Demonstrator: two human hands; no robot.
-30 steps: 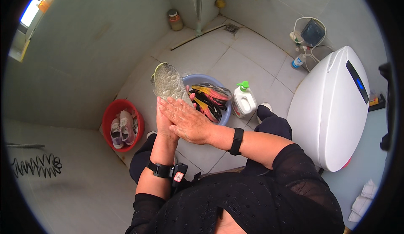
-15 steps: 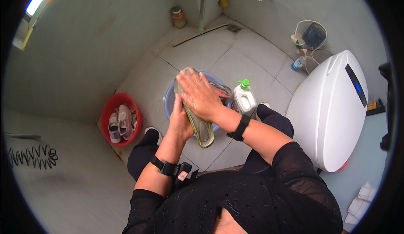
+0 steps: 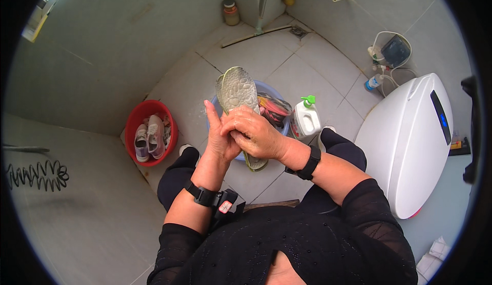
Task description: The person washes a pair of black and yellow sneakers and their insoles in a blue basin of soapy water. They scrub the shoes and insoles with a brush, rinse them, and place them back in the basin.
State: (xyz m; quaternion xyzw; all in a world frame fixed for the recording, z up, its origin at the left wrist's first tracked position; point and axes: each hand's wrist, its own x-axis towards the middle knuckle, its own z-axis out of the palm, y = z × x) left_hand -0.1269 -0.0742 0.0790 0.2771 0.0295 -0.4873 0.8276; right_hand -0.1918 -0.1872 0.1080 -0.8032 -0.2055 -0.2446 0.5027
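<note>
A pair of grey-green insoles [image 3: 240,89] is held upright-tilted over a blue basin [image 3: 270,86], one overlapping the other, the front one showing a bumpy, wet-looking surface. My right hand [image 3: 256,132] is curled over their middle, its fingers bent inward. From the left, my left hand [image 3: 221,142] supports them, with its thumb stretched out and its other fingers mostly hidden behind the insoles and the right hand. The heel end pokes out below my hands. Inside the basin, beside the insoles, lies a dark and pink shoe-like item [image 3: 274,107].
A red basin [image 3: 172,140] with white-and-purple shoes [image 3: 155,134] stands on the left. To the right are a white jug with a green pump [image 3: 307,119] and a white toilet [image 3: 410,146]. A floor squeegee [image 3: 256,35] and a lidded jar [image 3: 231,13] are at the back.
My right hand has gone from lying flat along the insole's upper part to curling around its middle. The insole's patterned top is now uncovered, and my left thumb sticks out.
</note>
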